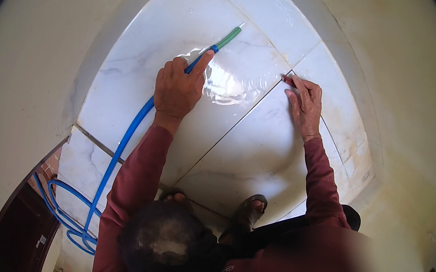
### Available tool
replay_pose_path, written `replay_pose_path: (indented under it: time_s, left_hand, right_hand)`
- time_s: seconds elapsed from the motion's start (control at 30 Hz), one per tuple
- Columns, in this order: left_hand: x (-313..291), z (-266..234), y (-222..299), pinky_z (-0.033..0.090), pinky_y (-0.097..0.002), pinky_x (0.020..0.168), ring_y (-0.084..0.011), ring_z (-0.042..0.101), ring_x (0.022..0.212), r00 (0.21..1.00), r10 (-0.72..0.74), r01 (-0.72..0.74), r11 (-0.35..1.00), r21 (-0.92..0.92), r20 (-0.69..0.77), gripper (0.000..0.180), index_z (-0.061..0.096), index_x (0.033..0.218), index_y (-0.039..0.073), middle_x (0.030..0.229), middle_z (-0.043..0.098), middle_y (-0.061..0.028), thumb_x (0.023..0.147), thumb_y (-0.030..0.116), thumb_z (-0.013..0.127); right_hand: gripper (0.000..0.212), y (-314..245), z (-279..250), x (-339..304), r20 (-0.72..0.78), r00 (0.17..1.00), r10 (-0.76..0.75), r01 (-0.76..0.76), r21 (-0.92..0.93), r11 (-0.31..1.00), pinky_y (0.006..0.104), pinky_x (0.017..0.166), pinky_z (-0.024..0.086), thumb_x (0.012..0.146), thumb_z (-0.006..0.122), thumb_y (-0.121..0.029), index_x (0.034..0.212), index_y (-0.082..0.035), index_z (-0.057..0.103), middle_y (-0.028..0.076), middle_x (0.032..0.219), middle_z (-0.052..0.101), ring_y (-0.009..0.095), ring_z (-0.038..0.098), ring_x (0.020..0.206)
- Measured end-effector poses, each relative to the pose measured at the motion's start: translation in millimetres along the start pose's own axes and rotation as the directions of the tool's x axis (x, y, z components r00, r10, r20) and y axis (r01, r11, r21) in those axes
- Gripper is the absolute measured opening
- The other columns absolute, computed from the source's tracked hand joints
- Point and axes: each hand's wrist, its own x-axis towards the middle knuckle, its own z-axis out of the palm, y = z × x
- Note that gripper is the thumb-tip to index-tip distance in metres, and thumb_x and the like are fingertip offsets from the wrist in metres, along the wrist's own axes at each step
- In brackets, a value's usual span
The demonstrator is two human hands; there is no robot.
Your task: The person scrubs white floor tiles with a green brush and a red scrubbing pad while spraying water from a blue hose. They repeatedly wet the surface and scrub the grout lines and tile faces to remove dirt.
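My left hand [178,88] is wrapped round a blue hose [140,117], its index finger stretched along the end. A green tip [228,38] sticks out of the hose, pointing to the far side over the wet floor. My right hand [304,104] is bent over a dark joint [248,112] between the white marbled tiles [237,155]. Its fingers pinch a small dark-red piece [287,80], which touches the floor where the joints meet. What kind of thing this piece is stays too small to tell.
Shallow water [225,84] shines on the tiles between my hands. Loops of the blue hose lie at the lower left, beside a dark brown door [24,226]. Pale walls [46,58] close in the floor on both sides. My feet in dark sandals [247,211] stand on the near tiles.
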Motion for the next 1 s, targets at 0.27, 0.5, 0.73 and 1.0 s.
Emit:
replay_pose_path:
  time_s: [0.27,0.5,0.73,1.0]
  left_hand:
    - [1,-2,2,0.051,-0.0380,0.074,-0.0218,0.058,0.086,1.000,-0.012,0.012,1.000,0.014,0.005,0.059,0.067,0.150,0.037,0.098,0.053,-0.0030,0.094,0.018,0.075]
    - [4,-2,6,0.051,-0.0378,0.074,-0.0219,0.058,0.086,1.000,-0.007,0.007,1.000,0.022,0.002,0.060,0.067,0.150,0.038,0.099,0.053,-0.0033,0.094,0.019,0.075]
    - [4,-5,1,0.050,-0.0368,0.073,-0.0218,0.058,0.085,1.000,-0.013,0.013,0.999,0.043,0.006,0.062,0.064,0.153,0.039,0.098,0.053,-0.0030,0.095,0.020,0.075]
    - [0,-3,-4,0.049,-0.0373,0.071,-0.0218,0.058,0.084,1.000,0.005,-0.005,1.000,0.023,0.000,0.063,0.063,0.154,0.039,0.098,0.052,-0.0024,0.095,0.020,0.076]
  right_hand:
    - [0.020,-29,34,71,-0.018,1.000,0.010,-0.009,0.057,0.998,0.0442,0.078,0.056,0.089,0.084,-0.006,0.109,-0.010,0.083,0.009,0.085,0.057,0.030,0.063,0.086]
    - [0.014,-29,38,105,0.012,1.000,0.007,-0.008,0.127,0.992,0.0447,0.074,0.056,0.092,0.083,-0.009,0.106,-0.008,0.083,0.013,0.086,0.060,0.034,0.065,0.079]
    - [0.012,-16,36,75,0.077,0.997,0.019,-0.028,0.125,0.992,0.0448,0.071,0.054,0.091,0.084,-0.006,0.103,-0.007,0.083,0.013,0.083,0.059,0.032,0.064,0.076]
    - [0.011,-19,49,110,0.141,0.988,-0.059,0.035,0.166,0.986,0.0432,0.079,0.055,0.096,0.078,-0.007,0.107,-0.007,0.082,0.014,0.090,0.062,0.034,0.066,0.086]
